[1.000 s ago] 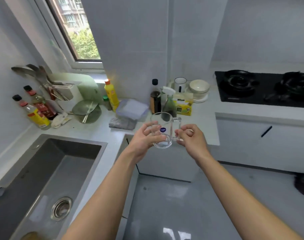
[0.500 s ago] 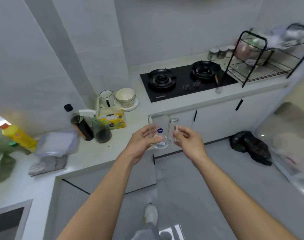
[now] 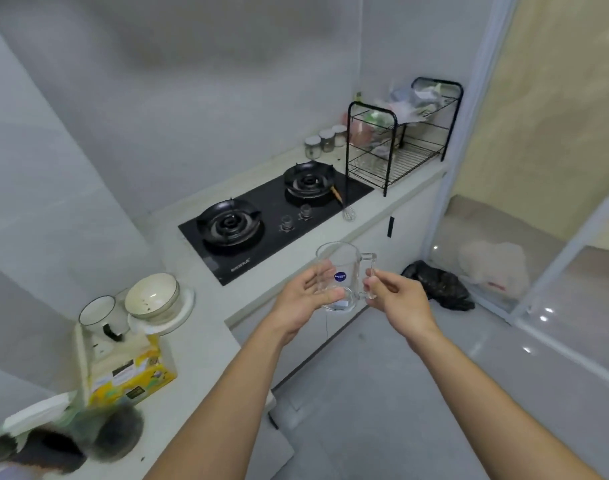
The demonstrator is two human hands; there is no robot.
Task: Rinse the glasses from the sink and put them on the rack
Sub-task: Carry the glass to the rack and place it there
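A clear glass mug (image 3: 341, 265) with a blue round sticker is upright in front of me, above the floor by the counter edge. My left hand (image 3: 305, 294) holds its body from the left, fingers curled round it. My right hand (image 3: 395, 294) pinches the mug's handle on the right. The black wire rack (image 3: 396, 147) stands at the far right end of the counter, beyond the stove. Its lower shelf shows bare wire at the front. The sink is out of view.
A black two-burner stove (image 3: 272, 213) lies between me and the rack, a whisk (image 3: 344, 206) at its right edge. Jars (image 3: 325, 142) stand behind it. Bowls and a cup (image 3: 136, 310) sit on a yellow box at left. A black bag (image 3: 438, 284) lies on the floor.
My view has swung right, away from the sink and window, toward the stove and rack. Both hands have kept their hold on the mug and carried it along.
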